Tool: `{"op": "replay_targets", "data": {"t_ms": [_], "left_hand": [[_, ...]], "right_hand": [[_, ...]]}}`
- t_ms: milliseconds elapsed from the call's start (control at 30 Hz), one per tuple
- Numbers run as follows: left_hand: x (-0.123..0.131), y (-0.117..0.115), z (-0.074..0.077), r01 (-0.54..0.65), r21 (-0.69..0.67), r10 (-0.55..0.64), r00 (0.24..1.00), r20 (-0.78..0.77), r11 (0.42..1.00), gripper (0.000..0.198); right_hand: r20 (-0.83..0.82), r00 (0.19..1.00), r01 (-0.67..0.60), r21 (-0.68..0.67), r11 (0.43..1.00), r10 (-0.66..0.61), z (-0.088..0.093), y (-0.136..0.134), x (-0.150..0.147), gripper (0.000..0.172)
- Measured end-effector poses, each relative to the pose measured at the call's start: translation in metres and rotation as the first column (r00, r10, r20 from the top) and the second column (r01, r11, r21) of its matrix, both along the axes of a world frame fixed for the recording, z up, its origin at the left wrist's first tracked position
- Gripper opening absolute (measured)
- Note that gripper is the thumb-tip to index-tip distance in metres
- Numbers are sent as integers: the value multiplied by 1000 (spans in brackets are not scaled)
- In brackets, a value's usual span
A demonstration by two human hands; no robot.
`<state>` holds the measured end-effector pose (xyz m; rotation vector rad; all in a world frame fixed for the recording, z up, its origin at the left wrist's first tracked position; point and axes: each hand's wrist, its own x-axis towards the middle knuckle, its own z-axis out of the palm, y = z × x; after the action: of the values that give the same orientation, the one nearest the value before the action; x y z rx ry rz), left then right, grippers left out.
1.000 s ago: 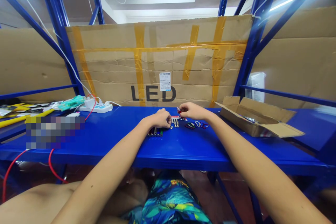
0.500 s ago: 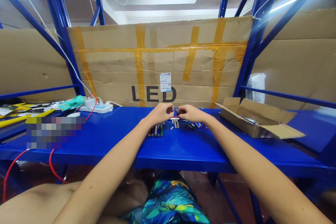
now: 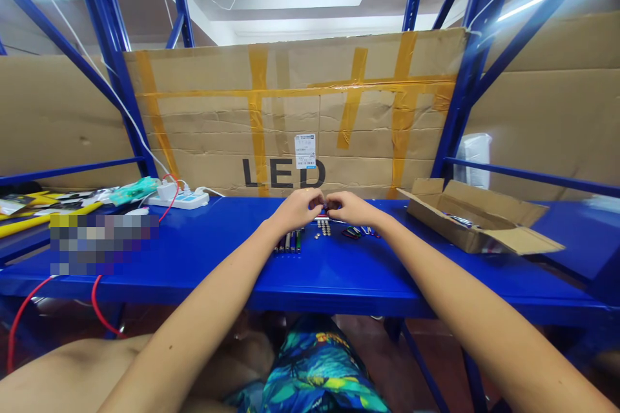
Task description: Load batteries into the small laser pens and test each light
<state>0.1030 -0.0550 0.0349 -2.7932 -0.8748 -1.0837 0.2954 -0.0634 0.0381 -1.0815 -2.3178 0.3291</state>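
Observation:
My left hand (image 3: 298,208) and my right hand (image 3: 351,208) meet above the blue shelf (image 3: 203,251), fingers pinched together round a small dark red part (image 3: 325,208) held between them. Just below the hands lie a row of thin coloured tubes (image 3: 289,242), a cluster of small silver button cells (image 3: 323,227) and several small clips (image 3: 358,231). What exactly the left fingers grip is too small to make out.
An open cardboard box (image 3: 477,218) sits on the shelf at the right. A white power strip (image 3: 178,198) with red and white cables lies at the back left, beside yellow items (image 3: 43,213). A taped cardboard sheet marked LED (image 3: 290,116) walls the back. Blue rack posts stand on both sides.
My left hand rose from the tubes and button cells and moved right to meet my right hand; both hands now pinch the small red part together.

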Motion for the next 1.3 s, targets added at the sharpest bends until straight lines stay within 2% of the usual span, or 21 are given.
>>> {"op": "replay_targets", "data": {"t_ms": [167, 300, 400, 533, 800, 900, 1000, 1100, 1300], "left_hand": [[1, -2, 0, 14, -1, -14, 1000, 4, 1000, 12], [0, -3, 0, -53, -49, 55, 998, 38, 997, 14], [-2, -2, 0, -66, -117, 52, 991, -123, 991, 15], [-3, -3, -2, -77, -236, 2, 954, -301, 969, 17], [-1, -1, -7, -113, -311, -8, 932, -363, 944, 14], [0, -1, -7, -127, -302, 4, 926, -378, 945, 11], [-1, -2, -6, -171, -235, 66, 915, -398, 957, 10], [-2, -2, -4, -210, -169, 125, 902, -413, 963, 15], [-3, -1, -4, -264, -125, 171, 853, -493, 956, 19]], "right_hand": [[-16, 1000, 8, 40, 999, -7, -1, 5, 3, 10], [-26, 998, 52, 118, 992, -49, 0, 9, 7, 23], [-35, 999, 42, 135, 990, -38, 0, 11, 11, 31], [-24, 999, 46, 133, 990, -43, -1, 12, 12, 34], [-10, 999, 49, 128, 991, -48, 0, 8, 10, 31], [-10, 998, 57, 132, 990, -56, 2, 8, 12, 30], [2, 998, 62, 136, 989, -63, 2, 10, 14, 30], [12, 997, 68, 139, 988, -71, 0, 12, 15, 29], [59, 996, 63, 148, 987, -72, -3, 12, 11, 26]]}}
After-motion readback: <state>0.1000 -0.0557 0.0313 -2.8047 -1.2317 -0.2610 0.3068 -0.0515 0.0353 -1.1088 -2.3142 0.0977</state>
